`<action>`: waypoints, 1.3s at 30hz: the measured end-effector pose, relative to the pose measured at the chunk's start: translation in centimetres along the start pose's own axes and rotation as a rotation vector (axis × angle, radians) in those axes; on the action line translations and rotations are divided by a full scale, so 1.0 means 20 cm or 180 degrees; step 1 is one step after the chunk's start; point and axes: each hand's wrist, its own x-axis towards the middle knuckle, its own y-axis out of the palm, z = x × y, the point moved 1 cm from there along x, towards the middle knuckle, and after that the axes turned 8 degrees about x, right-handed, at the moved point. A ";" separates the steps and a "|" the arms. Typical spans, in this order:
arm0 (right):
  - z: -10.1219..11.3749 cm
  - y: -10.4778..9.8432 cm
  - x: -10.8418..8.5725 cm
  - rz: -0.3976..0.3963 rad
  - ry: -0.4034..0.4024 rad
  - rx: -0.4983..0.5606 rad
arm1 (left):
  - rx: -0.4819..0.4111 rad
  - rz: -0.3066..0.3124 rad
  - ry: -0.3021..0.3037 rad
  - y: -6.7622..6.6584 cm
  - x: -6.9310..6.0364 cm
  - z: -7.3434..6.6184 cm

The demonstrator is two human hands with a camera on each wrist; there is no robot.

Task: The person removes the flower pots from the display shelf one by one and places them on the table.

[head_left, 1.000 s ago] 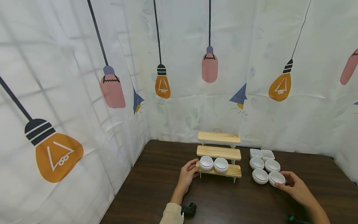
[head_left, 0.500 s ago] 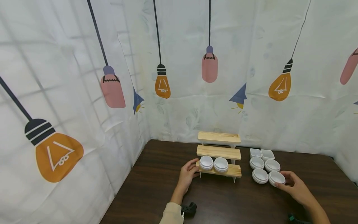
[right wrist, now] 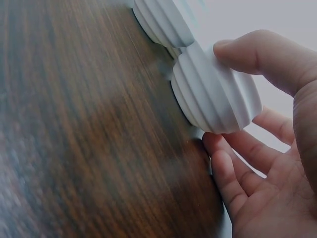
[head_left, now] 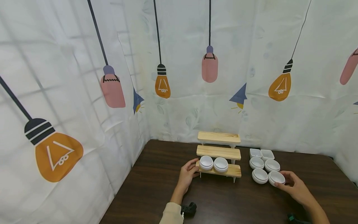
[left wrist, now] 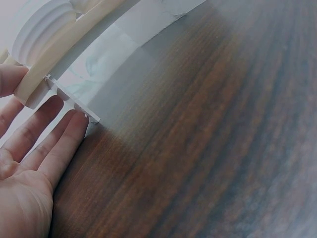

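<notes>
A three-tier wooden display stand (head_left: 234,170) with clear supports is at the table's back middle. Two white round bowls (head_left: 206,162) sit on its lowest tier. My left hand (head_left: 186,175) grips that tier's left end; the left wrist view shows the thumb on the board (left wrist: 54,54) and the other fingers beneath, near a clear leg (left wrist: 81,105). At the right, my right hand (head_left: 297,188) holds a white bowl (head_left: 276,178) on the table, thumb at its rim and fingers round its far side. Its sides (right wrist: 213,94) are banded; whether it is a nested stack, I cannot tell.
Beside the held bowl stand several more round white bowls (head_left: 259,176), with two square white dishes (head_left: 267,154) behind them. The dark wooden table (head_left: 223,202) meets a white curtain (head_left: 181,118) printed with lamps. A black device (head_left: 189,209) is at my left wrist.
</notes>
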 end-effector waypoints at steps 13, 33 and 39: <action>0.03 0.00 0.00 -0.0195 -0.0240 0.0025 | 0.0000 -0.0010 0.0004 0.00 0.00 0.00; 0.27 0.00 -0.01 -0.0750 -0.0493 0.0127 | 0.0019 0.0010 0.0004 0.00 -0.01 -0.01; 0.38 0.06 -0.01 -0.0624 -0.0678 0.0179 | 0.0030 0.0008 -0.0007 0.00 -0.01 -0.01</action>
